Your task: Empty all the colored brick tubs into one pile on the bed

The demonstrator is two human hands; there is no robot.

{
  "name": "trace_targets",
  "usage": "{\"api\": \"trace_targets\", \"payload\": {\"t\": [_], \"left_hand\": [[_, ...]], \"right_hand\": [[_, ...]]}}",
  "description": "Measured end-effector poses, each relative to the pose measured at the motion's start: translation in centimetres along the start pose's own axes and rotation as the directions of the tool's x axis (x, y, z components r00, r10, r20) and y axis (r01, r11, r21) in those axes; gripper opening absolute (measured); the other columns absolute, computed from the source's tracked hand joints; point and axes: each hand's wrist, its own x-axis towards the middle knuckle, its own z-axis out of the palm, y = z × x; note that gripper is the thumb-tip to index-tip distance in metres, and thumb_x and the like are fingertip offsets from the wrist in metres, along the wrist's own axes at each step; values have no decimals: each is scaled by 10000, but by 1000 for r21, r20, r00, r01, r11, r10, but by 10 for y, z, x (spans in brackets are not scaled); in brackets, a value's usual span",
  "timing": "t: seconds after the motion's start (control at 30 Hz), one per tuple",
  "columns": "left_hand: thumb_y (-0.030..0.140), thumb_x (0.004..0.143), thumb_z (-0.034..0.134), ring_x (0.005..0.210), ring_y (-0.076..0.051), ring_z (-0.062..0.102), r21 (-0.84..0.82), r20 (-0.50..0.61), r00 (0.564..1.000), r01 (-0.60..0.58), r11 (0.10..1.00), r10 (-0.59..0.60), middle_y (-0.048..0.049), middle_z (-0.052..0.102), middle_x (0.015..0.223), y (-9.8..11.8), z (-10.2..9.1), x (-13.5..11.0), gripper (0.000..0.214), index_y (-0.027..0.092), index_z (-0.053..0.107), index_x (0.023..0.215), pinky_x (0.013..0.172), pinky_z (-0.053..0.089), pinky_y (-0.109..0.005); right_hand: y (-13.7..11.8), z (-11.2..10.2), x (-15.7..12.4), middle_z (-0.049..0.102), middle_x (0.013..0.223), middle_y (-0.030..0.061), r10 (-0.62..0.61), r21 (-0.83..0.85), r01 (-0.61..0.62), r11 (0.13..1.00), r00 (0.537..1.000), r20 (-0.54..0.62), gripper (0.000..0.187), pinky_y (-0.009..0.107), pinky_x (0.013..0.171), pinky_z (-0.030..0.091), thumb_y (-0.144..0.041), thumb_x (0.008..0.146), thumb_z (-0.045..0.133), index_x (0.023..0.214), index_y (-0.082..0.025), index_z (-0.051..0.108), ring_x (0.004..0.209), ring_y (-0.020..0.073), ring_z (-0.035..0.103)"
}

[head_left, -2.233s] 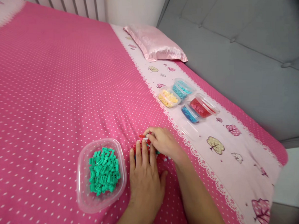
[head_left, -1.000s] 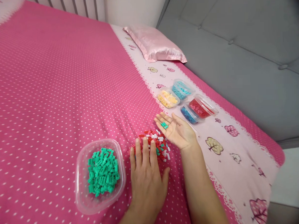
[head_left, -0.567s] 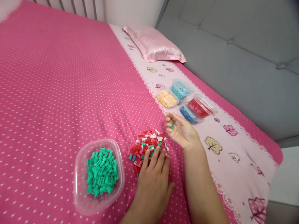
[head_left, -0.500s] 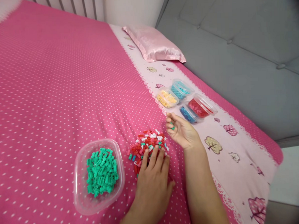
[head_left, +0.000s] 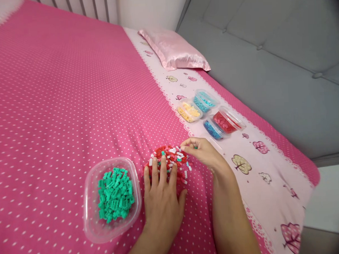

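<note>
A small heap of mixed plastic bricks [head_left: 170,160], mostly red with white and green ones, lies on the pink dotted bedsheet [head_left: 59,93]. My left hand [head_left: 161,197] lies flat on the heap's near side, fingers spread. My right hand [head_left: 199,150] is turned palm down at the heap's right edge, fingers curled and pinching at the bricks, with green bricks showing at its fingers. A clear plastic tub [head_left: 93,222] full of green bricks [head_left: 114,193] stands just left of my left hand.
Several small clear tubs stand on the pale printed strip: yellow bricks [head_left: 189,110], light blue [head_left: 205,100], dark blue [head_left: 212,128], red [head_left: 227,120]. A pink satin pillow [head_left: 174,51] lies further back. A grey padded headboard [head_left: 267,57] runs along the right.
My right hand, held palm up with green bricks in it, curled, turned over and dropped to the heap's right edge. My left hand slid back, then returned onto the heap.
</note>
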Motion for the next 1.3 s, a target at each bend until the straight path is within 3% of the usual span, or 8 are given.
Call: {"api": "trace_targets", "payload": {"t": [0.3,0.63,0.83,1.03,1.17,1.23,1.3], "left_hand": [[489,778,594,1388,-375,238,-10,-33,997,66,998,-66,-152,319,1502,-4,0,2,616,254,503,1340,1114,183,-576],[486,791,573,1397,-365,215,-46,-46,998,37,998,-39,-184,313,1495,-3,2,0,615,200,513,1332,1124,162,-574],[452,792,575,1399,-365,208,-67,-93,996,-3,998,-4,-188,320,1489,-2,4,-1,598,159,531,1311,1121,169,-587],[351,822,546,1389,-371,237,-124,-156,987,-59,991,39,-209,381,1452,-1,7,0,517,116,540,1282,1110,183,-610],[263,845,518,1381,-313,281,-295,-226,972,-132,946,65,-179,429,1422,1,4,-1,432,119,529,1252,1107,270,-538],[264,848,531,1334,-268,370,-473,-235,972,-131,871,18,-151,476,1382,2,1,-1,419,148,506,1249,1085,338,-471],[280,849,550,1254,-231,466,-676,-194,978,-78,732,-74,-118,537,1314,4,-2,0,402,184,495,1236,1053,384,-424]], "right_hand": [[-11,-4,-9,561,543,-38,108,-308,-57,950,983,150,110,222,516,301,-261,665,652,712,-175,702,511,89,447],[-34,15,-13,624,594,-9,205,-641,-161,750,979,-6,83,244,539,310,-272,666,682,710,-247,748,572,130,538],[-32,17,-14,625,601,0,149,-637,-112,762,989,5,122,247,549,314,-223,686,630,723,-235,746,578,133,534],[-22,14,-12,522,525,-45,40,-388,-20,922,998,44,96,230,515,291,-264,690,630,709,-197,695,506,95,432],[-23,13,-10,481,583,-62,5,54,-9,999,998,64,137,213,547,320,-294,678,684,725,-171,647,550,72,411],[-25,13,-8,506,634,-59,25,346,-60,936,994,106,175,196,558,345,-288,660,726,746,-173,626,580,63,436],[-26,15,-5,548,689,-50,53,593,-122,796,990,132,197,180,560,380,-257,648,752,762,-182,611,610,60,480]]}}
